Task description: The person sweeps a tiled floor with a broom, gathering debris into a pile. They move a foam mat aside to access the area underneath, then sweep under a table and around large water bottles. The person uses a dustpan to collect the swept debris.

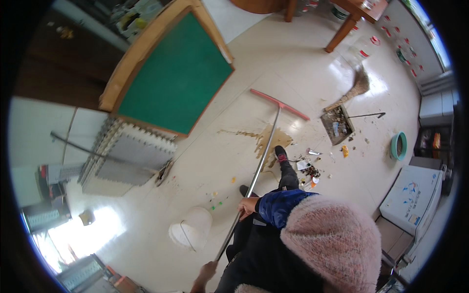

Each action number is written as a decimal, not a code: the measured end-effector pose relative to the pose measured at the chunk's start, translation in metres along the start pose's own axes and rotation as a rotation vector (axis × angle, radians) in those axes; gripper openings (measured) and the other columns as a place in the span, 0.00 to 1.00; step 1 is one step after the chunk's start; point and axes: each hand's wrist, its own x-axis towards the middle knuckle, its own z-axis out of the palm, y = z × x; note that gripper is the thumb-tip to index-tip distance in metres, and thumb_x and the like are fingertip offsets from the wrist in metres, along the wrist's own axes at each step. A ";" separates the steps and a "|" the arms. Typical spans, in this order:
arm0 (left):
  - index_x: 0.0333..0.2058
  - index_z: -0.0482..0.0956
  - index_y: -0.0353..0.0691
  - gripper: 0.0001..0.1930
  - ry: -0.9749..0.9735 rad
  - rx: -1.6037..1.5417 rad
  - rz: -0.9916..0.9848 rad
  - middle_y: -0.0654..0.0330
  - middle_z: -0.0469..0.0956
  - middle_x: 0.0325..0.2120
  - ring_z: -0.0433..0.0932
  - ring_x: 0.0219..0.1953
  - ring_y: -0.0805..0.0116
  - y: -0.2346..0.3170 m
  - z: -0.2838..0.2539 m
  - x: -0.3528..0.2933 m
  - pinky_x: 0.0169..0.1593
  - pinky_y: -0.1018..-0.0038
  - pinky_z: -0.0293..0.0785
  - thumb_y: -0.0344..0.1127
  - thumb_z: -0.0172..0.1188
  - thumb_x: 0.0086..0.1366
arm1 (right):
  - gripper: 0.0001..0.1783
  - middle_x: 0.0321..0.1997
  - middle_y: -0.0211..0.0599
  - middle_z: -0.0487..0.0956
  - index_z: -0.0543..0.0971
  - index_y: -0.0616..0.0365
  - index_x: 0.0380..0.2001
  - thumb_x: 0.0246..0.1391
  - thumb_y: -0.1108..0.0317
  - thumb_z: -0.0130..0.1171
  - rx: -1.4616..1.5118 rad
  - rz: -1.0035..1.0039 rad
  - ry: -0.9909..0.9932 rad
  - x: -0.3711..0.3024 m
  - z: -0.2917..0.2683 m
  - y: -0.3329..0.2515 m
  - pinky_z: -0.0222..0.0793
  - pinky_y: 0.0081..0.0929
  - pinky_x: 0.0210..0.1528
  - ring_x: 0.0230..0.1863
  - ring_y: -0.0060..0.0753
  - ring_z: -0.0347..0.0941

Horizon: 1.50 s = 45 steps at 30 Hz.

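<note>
A floor squeegee with a pinkish-red head (280,104) and a long metal pole (261,163) slants across the floor in front of me. My right hand (248,206), below a blue sleeve (277,207), is wrapped round the middle of the pole. Nearer the lower edge, my left hand (208,270) is closed round the pole's near end. Beside the pole, brown liquid (270,138) lies spread on the pale floor, short of the squeegee head. My dark shoe (281,153) stands at the liquid's edge.
Loose litter (309,171) lies right of my foot. Beyond it are a debris-filled dustpan (348,128) and a broom (360,83). A white bucket (198,222) stands left of the pole. A green board (176,73), stacked foam mats (129,156), a teal basin (394,146) and a wooden table (342,34) surround the floor.
</note>
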 end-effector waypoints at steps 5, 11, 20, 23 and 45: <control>0.34 0.73 0.43 0.07 0.373 -0.094 -0.163 0.56 0.75 0.24 0.75 0.27 0.58 -0.065 0.019 -0.116 0.31 0.62 0.70 0.33 0.49 0.59 | 0.13 0.24 0.52 0.77 0.79 0.61 0.21 0.36 0.62 0.64 -1.583 -0.434 0.248 0.042 0.038 0.024 0.71 0.38 0.33 0.29 0.49 0.75; 0.28 0.69 0.36 0.07 1.794 -1.024 -0.697 0.64 0.69 0.17 0.67 0.18 0.72 -0.040 -0.103 -0.144 0.22 0.75 0.65 0.33 0.55 0.60 | 0.19 0.51 0.47 0.66 0.60 0.64 0.49 0.57 0.67 0.48 0.320 0.064 0.451 0.092 0.146 -0.023 0.65 0.50 0.52 0.53 0.48 0.64; 0.21 0.59 0.47 0.15 2.180 -1.745 0.591 0.70 0.56 0.13 0.56 0.16 0.79 0.059 -0.313 -0.098 0.23 0.79 0.56 0.40 0.50 0.64 | 0.11 0.47 0.50 0.73 0.71 0.63 0.40 0.59 0.66 0.48 0.106 0.253 -0.146 0.026 0.332 -0.108 0.69 0.39 0.53 0.45 0.46 0.72; 0.20 0.59 0.47 0.15 2.289 -1.535 0.518 0.70 0.55 0.11 0.54 0.14 0.79 0.061 -0.364 -0.092 0.20 0.81 0.55 0.39 0.52 0.64 | 0.11 0.46 0.49 0.74 0.72 0.61 0.39 0.56 0.67 0.51 -0.231 0.335 -0.170 0.015 0.317 -0.166 0.69 0.39 0.51 0.44 0.45 0.73; 0.39 0.71 0.30 0.21 1.931 -1.031 -0.850 0.52 0.74 0.33 0.73 0.34 0.63 -0.406 -0.621 0.051 0.40 0.67 0.71 0.45 0.56 0.58 | 0.07 0.32 0.49 0.76 0.68 0.63 0.31 0.58 0.68 0.46 0.111 -0.369 0.609 0.039 0.191 -0.531 0.76 0.40 0.37 0.31 0.43 0.75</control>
